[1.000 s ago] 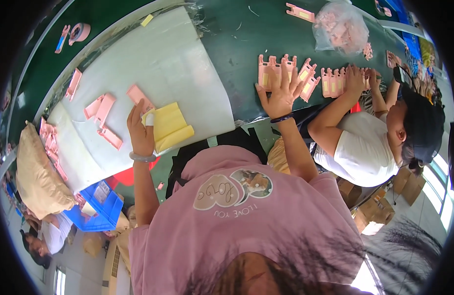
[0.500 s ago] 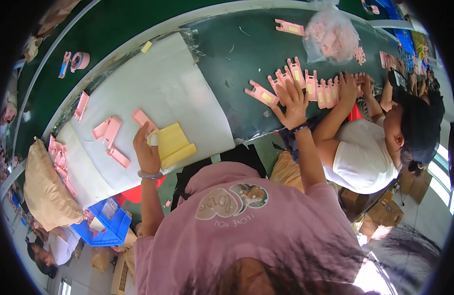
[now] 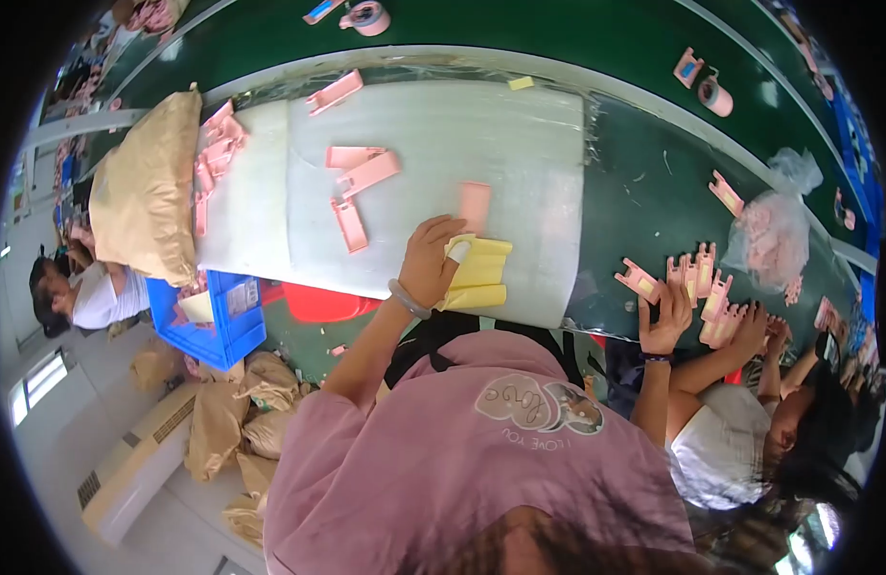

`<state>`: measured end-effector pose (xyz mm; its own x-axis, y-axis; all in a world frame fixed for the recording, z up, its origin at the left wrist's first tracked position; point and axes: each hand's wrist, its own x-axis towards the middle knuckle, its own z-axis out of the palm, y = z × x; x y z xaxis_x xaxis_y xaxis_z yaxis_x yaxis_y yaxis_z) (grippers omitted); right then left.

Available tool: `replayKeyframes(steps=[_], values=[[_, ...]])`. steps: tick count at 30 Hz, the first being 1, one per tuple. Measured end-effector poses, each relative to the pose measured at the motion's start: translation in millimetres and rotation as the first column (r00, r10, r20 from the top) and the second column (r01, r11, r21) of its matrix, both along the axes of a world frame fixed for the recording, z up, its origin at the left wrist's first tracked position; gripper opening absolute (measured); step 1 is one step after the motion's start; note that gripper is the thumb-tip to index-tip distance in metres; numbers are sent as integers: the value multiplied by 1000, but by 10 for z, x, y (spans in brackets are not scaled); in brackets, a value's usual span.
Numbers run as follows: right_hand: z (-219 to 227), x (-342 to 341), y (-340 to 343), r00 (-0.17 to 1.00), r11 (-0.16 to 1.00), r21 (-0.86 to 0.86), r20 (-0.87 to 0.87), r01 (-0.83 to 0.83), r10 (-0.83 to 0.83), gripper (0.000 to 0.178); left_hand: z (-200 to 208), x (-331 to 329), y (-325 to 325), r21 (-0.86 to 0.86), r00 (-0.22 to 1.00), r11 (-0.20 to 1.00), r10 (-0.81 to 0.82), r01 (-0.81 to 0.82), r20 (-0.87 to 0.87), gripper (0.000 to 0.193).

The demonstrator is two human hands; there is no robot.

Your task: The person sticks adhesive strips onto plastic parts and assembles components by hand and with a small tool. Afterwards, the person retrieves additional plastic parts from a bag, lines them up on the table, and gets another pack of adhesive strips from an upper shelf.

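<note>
My left hand (image 3: 430, 261) lies at the left edge of a yellow sticker sheet (image 3: 481, 273), its fingers stretched out and a white wrap on one digit. Just beyond its fingertips is a flat pink plastic part (image 3: 475, 203). To the right, my right hand (image 3: 665, 321) is open at the near end of a row of pink plastic parts with yellow labels. Its fingers are apart and slightly bent, beside the leftmost labelled part (image 3: 639, 279). Whether the fingertips touch a part is hard to tell.
Loose pink parts (image 3: 369, 172) lie on the white mat (image 3: 424, 125). A brown paper sack (image 3: 148, 187) stands left, above a blue crate (image 3: 218, 331). A clear bag of pink pieces (image 3: 774, 235) sits far right. At my right, a co-worker's hand (image 3: 747, 331) reaches into the row.
The view has turned left, so the table appears shifted right. My right hand's fingers, widely spread before, are now more bent. My left hand stays at the yellow sheet.
</note>
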<state>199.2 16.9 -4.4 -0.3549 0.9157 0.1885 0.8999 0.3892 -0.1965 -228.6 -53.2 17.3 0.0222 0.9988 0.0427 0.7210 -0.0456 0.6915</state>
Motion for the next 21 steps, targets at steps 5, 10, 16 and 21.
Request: replayKeyframes(steps=[5, 10, 16, 21], values=[[-127, -103, 23, 987, 981, 142, 67, 133, -143, 38, 7, -434, -218, 51, 880, 879, 472, -474, 45, 43], [-14, -622, 217, 971, 947, 214, -26, 238, -238, 46, -133, -913, -478, -5, 849, 850, 526, -526, 53, 27], [212, -2261, 346, 841, 888, -147, -418, -436, 344, 37, -106, -983, -496, -30, 915, 915, 403, -402, 8, 26], [260, -3310, 378, 686, 729, -79, -420, -680, 594, 44, -160, -882, -464, -4, 970, 974, 224, -225, 97, 26]])
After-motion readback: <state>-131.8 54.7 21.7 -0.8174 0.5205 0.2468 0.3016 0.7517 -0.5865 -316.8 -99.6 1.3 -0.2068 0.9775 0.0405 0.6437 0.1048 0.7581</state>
